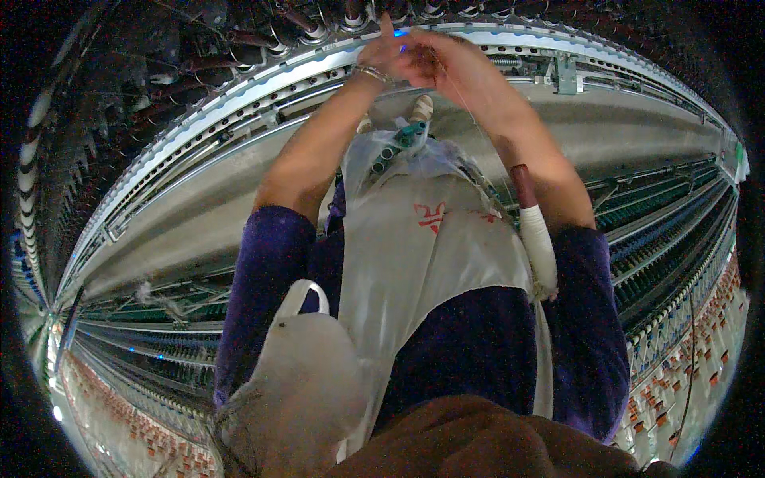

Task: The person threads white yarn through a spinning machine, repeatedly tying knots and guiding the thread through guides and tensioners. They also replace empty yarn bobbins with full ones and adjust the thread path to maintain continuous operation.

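Note:
My left hand [384, 56], a bracelet at its wrist, reaches up to the machine's light rail [339, 60] with one finger stretched out. Its other fingers are blurred or hidden. Against it is my right hand [438, 60], its fingers curled in. A thin thread [472, 111] runs from the right hand down to a yarn bobbin [539, 247], white yarn on a brown tube. The bobbin hangs along the right side of my whitish apron [446, 239], beside my right forearm. Several green tubes [384, 158] poke out at the apron's far end.
Dark spindles and round fittings [315, 32] line the machine above my hands. A metal bracket [566, 76] stands on the rail to the right. Behind me is another long machine [645, 279] with rows of bobbins. A pale bag-like cloth [307, 374] with a white loop lies at my left side.

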The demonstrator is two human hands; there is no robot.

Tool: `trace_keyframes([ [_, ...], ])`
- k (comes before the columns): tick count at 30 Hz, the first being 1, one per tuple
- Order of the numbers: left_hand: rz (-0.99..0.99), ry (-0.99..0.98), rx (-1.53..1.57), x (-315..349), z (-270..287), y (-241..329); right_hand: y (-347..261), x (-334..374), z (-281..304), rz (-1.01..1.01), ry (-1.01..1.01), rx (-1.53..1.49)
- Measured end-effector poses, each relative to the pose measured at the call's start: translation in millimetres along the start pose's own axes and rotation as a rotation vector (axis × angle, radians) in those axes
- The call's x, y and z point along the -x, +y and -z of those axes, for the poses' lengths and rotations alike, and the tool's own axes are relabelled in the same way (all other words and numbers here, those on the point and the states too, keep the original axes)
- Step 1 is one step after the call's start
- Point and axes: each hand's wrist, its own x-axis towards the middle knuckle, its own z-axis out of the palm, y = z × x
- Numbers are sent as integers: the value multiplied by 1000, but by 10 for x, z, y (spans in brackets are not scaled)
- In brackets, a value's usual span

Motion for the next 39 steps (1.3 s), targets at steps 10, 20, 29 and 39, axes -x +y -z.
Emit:
trace_keyframes([
  [10,538,-66,260,47,163,108,406,506,482,-172,5,-12],
  [20,-14,346,219,7,-79,98,-158,-476,-89,59,-114,-29],
  [29,-28,-85,2376,-339,1777,1208,-1115,1102,-1067,980,146,488],
  [39,560,-302,2217,344,969,783,-792,716,-366,631,351,276],
])
